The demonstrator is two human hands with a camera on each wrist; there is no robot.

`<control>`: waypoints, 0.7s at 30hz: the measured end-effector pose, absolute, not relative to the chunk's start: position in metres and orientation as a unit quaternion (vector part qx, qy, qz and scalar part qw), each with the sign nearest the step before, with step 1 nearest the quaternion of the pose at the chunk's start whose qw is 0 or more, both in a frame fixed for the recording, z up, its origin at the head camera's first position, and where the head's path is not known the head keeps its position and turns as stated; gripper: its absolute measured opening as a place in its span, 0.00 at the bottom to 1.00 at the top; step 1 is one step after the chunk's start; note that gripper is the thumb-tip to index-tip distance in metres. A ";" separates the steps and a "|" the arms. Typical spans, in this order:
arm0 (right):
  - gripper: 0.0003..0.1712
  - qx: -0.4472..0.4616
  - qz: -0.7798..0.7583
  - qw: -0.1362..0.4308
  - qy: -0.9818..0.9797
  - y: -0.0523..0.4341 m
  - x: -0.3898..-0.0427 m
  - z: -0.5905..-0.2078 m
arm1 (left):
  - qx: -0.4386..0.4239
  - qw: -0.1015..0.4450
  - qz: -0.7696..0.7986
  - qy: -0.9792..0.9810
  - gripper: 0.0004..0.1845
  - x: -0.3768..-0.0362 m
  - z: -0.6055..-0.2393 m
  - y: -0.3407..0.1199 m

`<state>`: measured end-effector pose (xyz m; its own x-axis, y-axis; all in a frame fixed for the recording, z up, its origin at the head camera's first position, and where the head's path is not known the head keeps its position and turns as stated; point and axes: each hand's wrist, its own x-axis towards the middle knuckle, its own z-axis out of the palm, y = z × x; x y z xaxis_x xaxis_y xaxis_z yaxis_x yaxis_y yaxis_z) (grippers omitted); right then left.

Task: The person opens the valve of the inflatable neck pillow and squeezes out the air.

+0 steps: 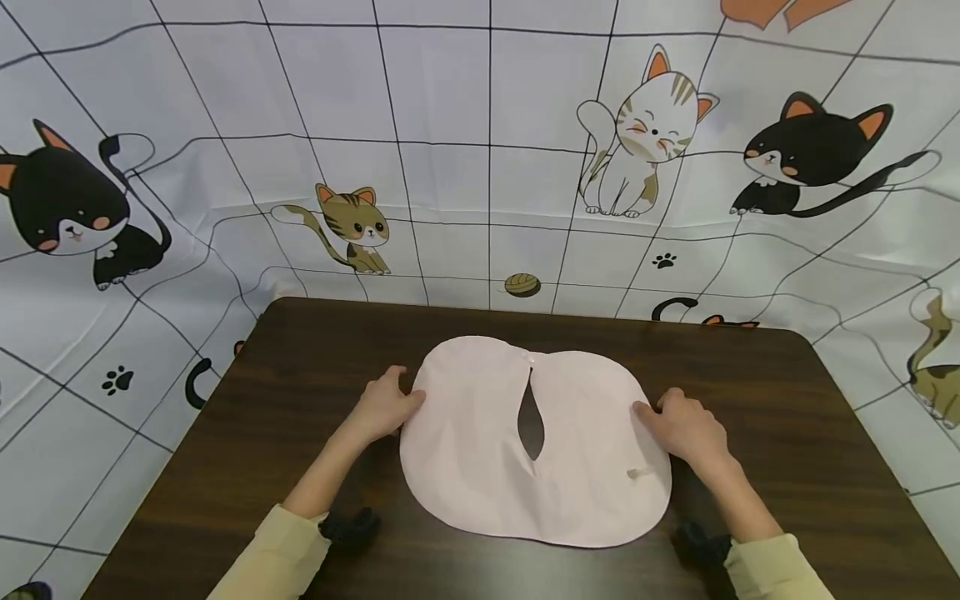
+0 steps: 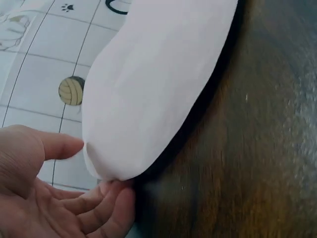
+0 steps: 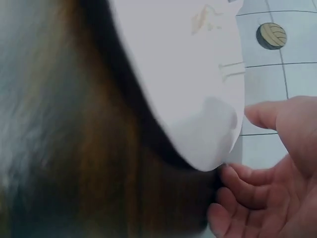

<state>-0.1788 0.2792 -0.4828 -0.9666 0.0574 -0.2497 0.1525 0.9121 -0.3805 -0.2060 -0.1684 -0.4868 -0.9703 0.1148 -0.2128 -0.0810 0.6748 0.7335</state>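
A pale pink cloth bib [image 1: 465,450] lies spread over the dark table, two rounded lobes side by side. A teardrop-shaped opening runs down its middle, closed at the top by a small fastening [image 1: 532,361]. My left hand [image 1: 386,404] holds the bib's left edge, thumb on top and fingers beneath. At the right edge, my right hand [image 1: 686,425] holds it the same way, as the right wrist view also shows with the thumb [image 3: 265,114] at the rim. A small pale tab [image 1: 636,473] shows on the lower right lobe.
The brown wooden table [image 1: 315,350] has rounded far corners. Behind it and at both sides hangs a white sheet [image 1: 442,92] with grid lines and cartoon cats. Dark wrist straps [image 1: 348,527] show near both cream sleeves [image 1: 273,554].
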 end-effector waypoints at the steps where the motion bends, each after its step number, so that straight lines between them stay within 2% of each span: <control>1: 0.35 0.053 -0.209 0.127 0.968 0.279 -0.179 -0.484 | 0.005 0.132 0.417 0.899 0.36 -0.207 -0.487 -0.171; 5: 0.30 0.044 -0.225 0.146 0.962 0.275 -0.178 -0.487 | -0.013 0.159 0.446 0.881 0.31 -0.209 -0.487 -0.178; 9: 0.26 0.029 -0.280 0.134 0.950 0.270 -0.178 -0.483 | -0.014 0.171 0.453 0.875 0.23 -0.210 -0.485 -0.180; 15: 0.22 0.054 -0.427 0.136 0.892 0.270 -0.180 -0.475 | 0.015 0.149 0.422 0.894 0.14 -0.211 -0.486 -0.175; 21: 0.17 0.061 -0.429 0.080 0.898 0.275 -0.181 -0.478 | 0.006 0.123 0.422 0.898 0.12 -0.214 -0.489 -0.169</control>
